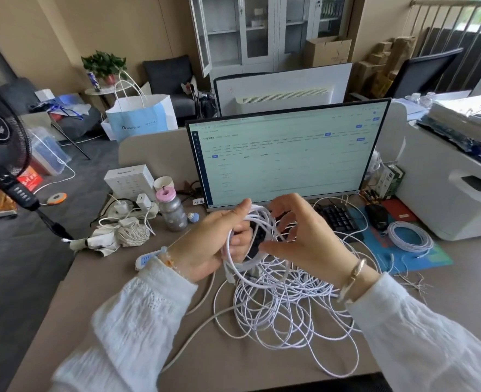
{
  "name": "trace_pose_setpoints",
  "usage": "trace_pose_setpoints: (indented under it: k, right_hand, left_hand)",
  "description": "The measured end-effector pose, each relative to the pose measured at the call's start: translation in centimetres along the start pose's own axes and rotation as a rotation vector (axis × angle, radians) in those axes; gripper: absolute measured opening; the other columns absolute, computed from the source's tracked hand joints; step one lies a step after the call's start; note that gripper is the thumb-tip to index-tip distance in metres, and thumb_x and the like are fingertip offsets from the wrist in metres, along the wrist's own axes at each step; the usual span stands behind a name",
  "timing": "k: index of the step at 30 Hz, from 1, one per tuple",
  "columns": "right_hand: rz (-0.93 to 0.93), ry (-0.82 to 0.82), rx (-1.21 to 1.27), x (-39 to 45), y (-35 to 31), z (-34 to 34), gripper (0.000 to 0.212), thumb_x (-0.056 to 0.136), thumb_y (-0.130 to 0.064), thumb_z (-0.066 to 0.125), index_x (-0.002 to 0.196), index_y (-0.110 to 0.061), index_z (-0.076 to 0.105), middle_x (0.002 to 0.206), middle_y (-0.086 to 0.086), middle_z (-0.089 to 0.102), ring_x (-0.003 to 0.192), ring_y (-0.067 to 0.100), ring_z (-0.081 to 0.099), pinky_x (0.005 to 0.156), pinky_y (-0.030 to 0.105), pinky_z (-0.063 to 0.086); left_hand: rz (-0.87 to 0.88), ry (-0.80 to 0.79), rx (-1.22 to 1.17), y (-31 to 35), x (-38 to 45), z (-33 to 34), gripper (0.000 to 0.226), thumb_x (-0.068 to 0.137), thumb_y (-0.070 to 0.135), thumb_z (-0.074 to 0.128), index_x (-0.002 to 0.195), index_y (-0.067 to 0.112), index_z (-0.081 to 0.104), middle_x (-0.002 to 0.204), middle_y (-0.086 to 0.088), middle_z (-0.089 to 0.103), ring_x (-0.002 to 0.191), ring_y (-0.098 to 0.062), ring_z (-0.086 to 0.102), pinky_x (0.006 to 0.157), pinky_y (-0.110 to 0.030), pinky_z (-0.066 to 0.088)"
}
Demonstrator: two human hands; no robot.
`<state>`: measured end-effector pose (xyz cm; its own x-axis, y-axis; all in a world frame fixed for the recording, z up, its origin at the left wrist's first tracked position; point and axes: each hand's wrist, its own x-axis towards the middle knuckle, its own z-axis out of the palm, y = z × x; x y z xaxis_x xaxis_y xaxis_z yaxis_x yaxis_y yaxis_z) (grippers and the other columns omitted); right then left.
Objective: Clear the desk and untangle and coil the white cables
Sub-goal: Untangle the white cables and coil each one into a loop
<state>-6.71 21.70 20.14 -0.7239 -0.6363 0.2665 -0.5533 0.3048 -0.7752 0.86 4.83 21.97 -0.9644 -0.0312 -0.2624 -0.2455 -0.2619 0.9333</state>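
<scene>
Your left hand (213, 244) grips a coiled white cable loop (250, 241). Your right hand (304, 239) pinches a strand above the tangled cable pile (284, 312) on the desk (120, 292).

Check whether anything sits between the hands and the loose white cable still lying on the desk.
Nothing visible does. The left hand grips the coil, the right hand is at it, and the loose cable lies directly below them.
</scene>
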Motion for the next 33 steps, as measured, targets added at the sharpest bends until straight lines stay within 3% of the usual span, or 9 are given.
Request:
trace_pose_setpoints:
  k: [2,4,8,12,15,18,25,30,33]
  right_hand:
    - [-0.031,0.006,-0.049,0.4,1.0,0.0,0.073,0.071,-0.024,0.082,0.134,-0.024,0.044,0.121,-0.008,0.049,0.101,0.0,0.051,0.087,0.012,0.04]
    - [0.014,-0.103,0.01,0.8,1.5,0.0,0.055,0.081,-0.024,0.075,0.131,-0.018,0.052,0.121,-0.002,0.058,0.105,0.01,0.055,0.094,0.028,0.044]
    - [0.255,-0.385,0.763,0.8,2.0,-0.6,0.011,0.093,-0.009,0.058,0.096,0.001,0.06,0.078,0.011,0.062,0.072,0.024,0.065,0.071,0.037,0.053]
    - [0.329,-0.631,1.152,0.7,3.1,-0.8,0.023,0.091,-0.027,0.063,0.086,-0.007,0.052,0.066,0.004,0.049,0.064,0.019,0.055,0.078,0.038,0.05]
    - [0.408,-0.638,1.122,0.7,2.7,-0.4,0.05,0.09,-0.056,0.048,0.089,-0.007,0.059,0.055,-0.003,0.033,0.053,0.016,0.037,0.072,0.033,0.049]
    - [0.494,-0.555,0.952,0.9,1.7,0.0,0.062,0.088,-0.064,0.033,0.068,-0.009,0.053,0.049,-0.002,0.02,0.049,0.018,0.023,0.064,0.031,0.044]
    - [0.479,-0.533,0.992,0.7,1.4,-0.1,0.039,0.094,-0.035,0.045,0.061,-0.015,0.044,0.054,-0.001,0.017,0.051,0.018,0.013,0.057,0.029,0.04]
    - [0.464,-0.446,0.966,0.6,1.4,0.3,0.042,0.097,-0.033,0.045,0.06,-0.016,0.039,0.053,-0.001,0.016,0.044,0.013,0.015,0.044,0.024,0.025]
    - [0.453,-0.433,0.974,0.5,1.5,0.4,0.041,0.097,-0.032,0.046,0.06,-0.016,0.038,0.052,-0.002,0.019,0.044,0.012,0.015,0.042,0.022,0.021]
  left_hand:
    - [-0.051,-0.058,-0.134,-0.1,0.0,0.4,0.047,0.092,0.045,0.048,0.054,0.019,0.036,0.047,0.001,0.032,0.04,-0.012,0.033,0.042,-0.022,0.031]
    - [-0.107,-0.099,-0.239,-0.3,-0.1,0.4,0.047,0.091,0.048,0.046,0.056,0.02,0.034,0.044,0.004,0.03,0.039,-0.011,0.035,0.043,-0.022,0.035]
    - [-0.184,-0.162,-0.321,-0.4,0.2,0.0,0.047,0.095,0.049,0.042,0.059,0.019,0.039,0.041,0.009,0.023,0.031,-0.002,0.022,0.036,-0.017,0.019]
    - [-0.217,-0.141,-0.305,-0.8,0.8,-0.3,0.044,0.09,0.047,0.047,0.058,0.016,0.048,0.04,0.01,0.022,0.03,-0.003,0.017,0.035,-0.018,0.013]
    - [-0.224,-0.12,-0.254,-1.2,0.9,0.2,0.043,0.089,0.045,0.048,0.057,0.016,0.048,0.039,0.01,0.02,0.036,-0.007,0.007,0.034,-0.017,0.013]
    - [-0.248,-0.118,-0.237,-1.5,1.0,0.3,0.046,0.09,0.045,0.047,0.054,0.018,0.043,0.039,0.01,0.019,0.034,-0.006,0.009,0.032,-0.017,0.017]
    - [-0.303,-0.22,-0.307,-2.1,0.9,-0.1,0.05,0.094,0.047,0.04,0.053,0.018,0.037,0.038,0.009,0.022,0.031,-0.004,0.023,0.035,-0.02,0.029]
    - [-0.252,-0.277,-0.298,-3.0,1.2,-0.4,0.05,0.099,0.039,0.039,0.054,0.016,0.043,0.047,0.003,0.037,0.042,-0.01,0.039,0.073,-0.035,0.041]
    - [-0.26,-0.387,-0.366,-3.2,1.5,-0.9,0.044,0.097,0.034,0.038,0.06,0.013,0.049,0.051,0.001,0.043,0.047,-0.013,0.045,0.076,-0.037,0.04]
